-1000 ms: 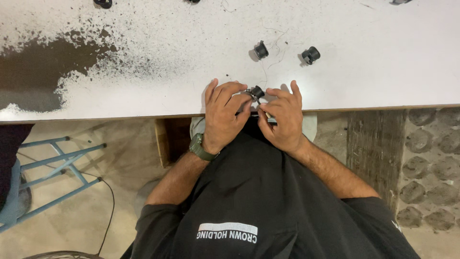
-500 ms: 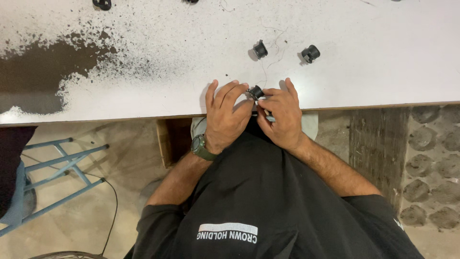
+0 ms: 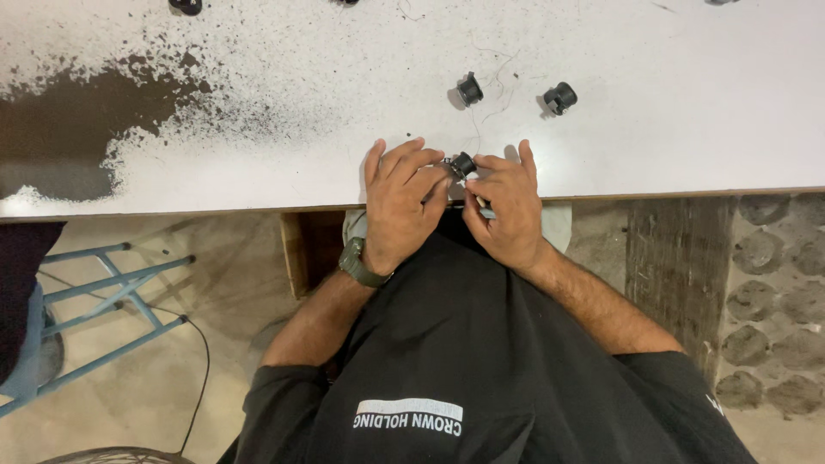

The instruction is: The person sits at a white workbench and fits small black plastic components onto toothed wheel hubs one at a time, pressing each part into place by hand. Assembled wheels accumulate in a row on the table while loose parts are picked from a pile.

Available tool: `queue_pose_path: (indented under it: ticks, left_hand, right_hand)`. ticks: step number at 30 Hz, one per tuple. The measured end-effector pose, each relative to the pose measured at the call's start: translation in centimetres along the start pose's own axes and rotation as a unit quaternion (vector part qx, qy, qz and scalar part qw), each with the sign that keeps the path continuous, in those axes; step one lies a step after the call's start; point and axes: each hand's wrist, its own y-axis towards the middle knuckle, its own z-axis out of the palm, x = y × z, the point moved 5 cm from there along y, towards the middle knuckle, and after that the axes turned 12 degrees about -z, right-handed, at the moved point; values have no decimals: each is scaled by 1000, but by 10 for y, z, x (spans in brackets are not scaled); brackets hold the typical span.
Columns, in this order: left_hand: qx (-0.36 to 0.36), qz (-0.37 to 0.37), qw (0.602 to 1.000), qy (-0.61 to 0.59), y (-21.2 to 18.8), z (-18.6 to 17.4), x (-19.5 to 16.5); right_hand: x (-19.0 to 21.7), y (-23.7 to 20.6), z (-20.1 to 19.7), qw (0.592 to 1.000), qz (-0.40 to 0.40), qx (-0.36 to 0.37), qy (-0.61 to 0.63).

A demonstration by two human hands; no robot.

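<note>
Barely shifted since earlier frames: both hands same spot at table edge, fingers slightly regripped. Left hand (image 3: 402,204) and right hand (image 3: 507,209) pinched together on small black cylindrical plastic part (image 3: 463,163), at 12 o'clock from fingertips, equally near both. Two similar black parts (image 3: 469,89) farther out on white speckled table (image 3: 687,103), 12 to 1 o'clock.

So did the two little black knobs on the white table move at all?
No. The two black knobs sit the same way beside the table's dark stain.
</note>
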Motion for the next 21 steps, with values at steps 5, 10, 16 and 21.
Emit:
queue_pose_path:
  ticks: [5,10,16,21]
  left_hand:
    - [-30,36,999,-20,-3,1,-2]
    - [-51,111,991,50,-5,0,-8]
    - [-46,126,989,62,-3,1,-16]
    - [-42,48,998,10,2,-2,-12]
  right_hand:
    - [-1,-2,0,1000,-1,7,8]
    - [-1,-1,0,1000,6,2,10]
    - [0,1,-2,1000,3,5,20]
    - [1,1,-2,1000,6,-1,29]
